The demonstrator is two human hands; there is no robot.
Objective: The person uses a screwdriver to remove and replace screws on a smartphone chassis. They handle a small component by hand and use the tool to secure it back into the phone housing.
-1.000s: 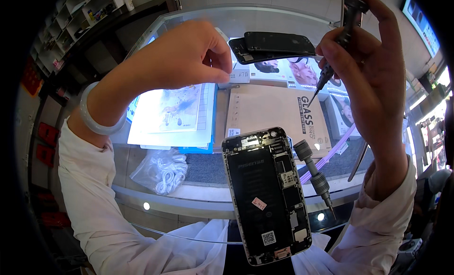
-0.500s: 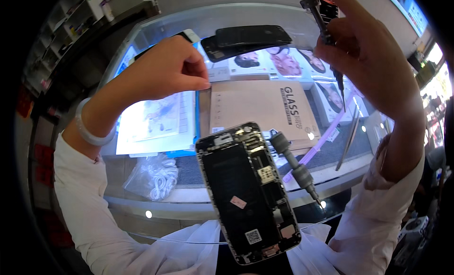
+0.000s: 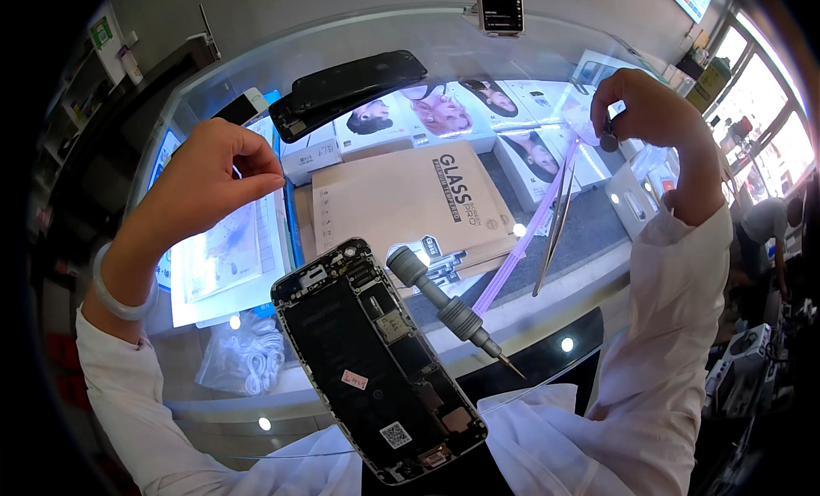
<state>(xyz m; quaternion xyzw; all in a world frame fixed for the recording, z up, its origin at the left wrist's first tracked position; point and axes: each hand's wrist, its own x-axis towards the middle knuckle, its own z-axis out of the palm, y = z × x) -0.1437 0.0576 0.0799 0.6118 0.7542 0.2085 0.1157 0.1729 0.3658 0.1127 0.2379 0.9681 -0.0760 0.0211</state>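
Observation:
An opened phone (image 3: 342, 334) lies at the near edge of the glass counter, its battery and circuit board exposed. Just right of it rests a thick grey screwdriver (image 3: 459, 318), tip toward me. Thumb and fingertips of my left hand (image 3: 224, 173) are pinched together above the papers at the left; whatever they hold, if anything, is too small to make out. Over at the far right, my right hand (image 3: 645, 107) is closed around a slim dark screwdriver (image 3: 608, 140), of which only a short end shows below the fingers.
Under the glass countertop lie boxes (image 3: 440, 112) with portraits. A brown flat package (image 3: 401, 206) sits mid-counter, beside a purple strip (image 3: 528, 240) and tweezers (image 3: 553, 236). Black phone parts (image 3: 350, 88) lie far left; a bagged white cable (image 3: 248, 359) is near left. A lit phone (image 3: 500, 8) stands at the back.
My right hand has lowered and turned, so the slim screwdriver no longer points down in full view. The view has swung right. My left hand keeps its pinch.

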